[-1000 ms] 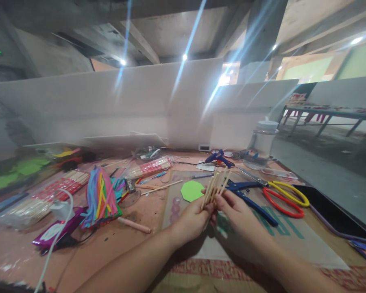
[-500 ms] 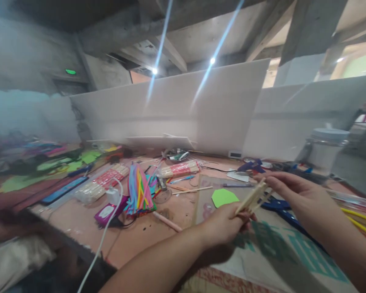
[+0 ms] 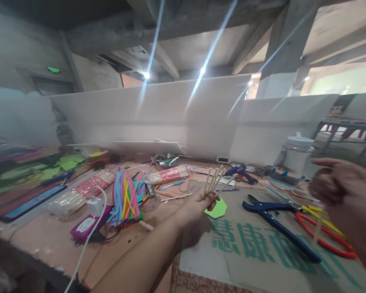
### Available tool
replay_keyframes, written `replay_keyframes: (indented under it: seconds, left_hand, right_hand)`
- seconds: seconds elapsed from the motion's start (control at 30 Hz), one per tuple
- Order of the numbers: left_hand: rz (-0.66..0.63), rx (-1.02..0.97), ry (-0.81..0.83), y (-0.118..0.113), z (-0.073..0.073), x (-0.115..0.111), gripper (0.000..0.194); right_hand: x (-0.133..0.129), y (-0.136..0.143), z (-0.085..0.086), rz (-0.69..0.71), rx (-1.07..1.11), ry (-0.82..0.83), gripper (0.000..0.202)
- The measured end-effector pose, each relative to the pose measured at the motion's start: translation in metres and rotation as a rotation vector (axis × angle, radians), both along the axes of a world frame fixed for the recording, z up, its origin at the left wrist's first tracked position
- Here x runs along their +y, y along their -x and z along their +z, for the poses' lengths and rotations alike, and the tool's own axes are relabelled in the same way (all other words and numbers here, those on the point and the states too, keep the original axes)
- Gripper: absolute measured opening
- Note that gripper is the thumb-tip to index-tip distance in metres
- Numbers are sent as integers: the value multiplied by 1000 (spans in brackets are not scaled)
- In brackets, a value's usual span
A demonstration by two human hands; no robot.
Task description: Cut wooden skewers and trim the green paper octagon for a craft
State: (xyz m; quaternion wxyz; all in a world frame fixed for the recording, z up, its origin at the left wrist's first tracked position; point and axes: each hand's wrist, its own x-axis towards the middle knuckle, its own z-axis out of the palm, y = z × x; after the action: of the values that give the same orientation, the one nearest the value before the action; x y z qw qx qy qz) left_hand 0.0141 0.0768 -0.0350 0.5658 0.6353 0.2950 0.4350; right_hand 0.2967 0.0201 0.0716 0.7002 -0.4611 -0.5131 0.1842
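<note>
My left hand (image 3: 205,200) is closed round a small bunch of thin wooden sticks (image 3: 213,179), which fan upward out of the fist. Under that hand, a lime-green paper hexagon (image 3: 218,208) lies on the printed board. My right hand (image 3: 338,187), smeared by motion, is up at the right with its fingers curled. A single wooden stick (image 3: 319,228) points down from it, blurred, seemingly in its grip. Below and left of the right hand lie blue-handled pliers (image 3: 280,221) and red-handled scissors (image 3: 326,242), beside something yellow-handled (image 3: 323,217).
Left of centre are colourful pipe cleaners (image 3: 125,199), a purple box (image 3: 90,226) and a white cable (image 3: 93,240). Packs of sticks (image 3: 169,175) lie behind. A blue glue gun (image 3: 242,173) and a lidded clear jar (image 3: 295,158) stand near the white partition (image 3: 158,114).
My hands have parted: the left moved leftward with the sticks, the right away to the right. The view turned rightward, uncovering the pliers and scissors.
</note>
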Motion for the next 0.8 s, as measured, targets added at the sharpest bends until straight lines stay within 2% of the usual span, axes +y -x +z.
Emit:
replay_keyframes:
  seconds: [0.1, 0.17, 0.27, 0.43, 0.6, 0.8]
  left_hand:
    - [-14, -10, -51, 2, 12, -8, 73]
    - [-22, -8, -68, 2, 16, -14, 73]
    - [-33, 0, -64, 2, 16, -18, 70]
    - [-52, -5, -31, 1, 11, -19, 67]
    - [-88, -4, 40, -1, 9, -21, 65]
    - [-80, 93, 51, -6, 3, -26, 68]
  right_hand:
    - [-7, 12, -10, 141, 103, 111, 55]
    - [-12, 17, -19, 111, 32, 124, 53]
    - [-19, 22, -34, 145, -28, 149, 43]
    - [-30, 30, -51, 286, 198, 229, 38]
    - [-32, 30, -58, 366, 212, 238, 38]
    - [-37, 39, -58, 346, 154, 204, 38]
